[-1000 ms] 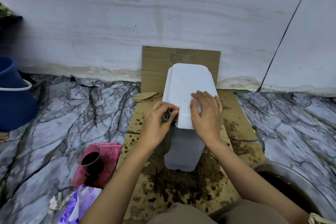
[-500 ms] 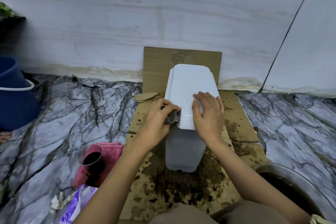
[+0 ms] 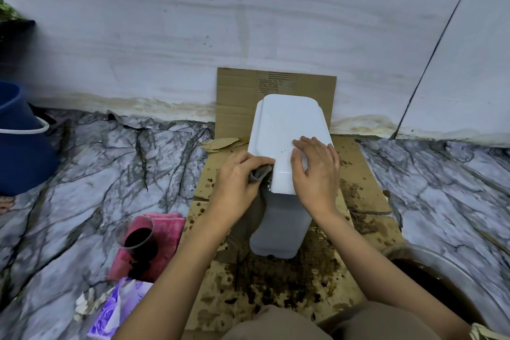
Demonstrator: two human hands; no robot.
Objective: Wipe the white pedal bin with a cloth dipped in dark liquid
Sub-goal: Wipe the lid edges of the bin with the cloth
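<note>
The white pedal bin [image 3: 284, 130] stands upright on stained cardboard [image 3: 356, 174], its lid closed. My left hand [image 3: 237, 182] is shut on a grey, stained cloth [image 3: 260, 172] and presses it against the left edge of the lid near the front. Flat on the lid's front right corner lies my right hand [image 3: 317, 171], fingers spread, steadying the bin. A clear cup of dark liquid [image 3: 135, 237] sits at the lower left on a pink towel [image 3: 165, 232].
A blue bucket [image 3: 19, 146] stands at the far left. A metal basin [image 3: 452, 279] holding dark liquid is at the lower right. A purple tissue pack [image 3: 116, 309] lies near my left arm. The wall rises right behind the bin; marbled sheeting covers the floor.
My left hand with the cloth has slid a little farther up along the lid's left edge. The right hand has stayed on the lid.
</note>
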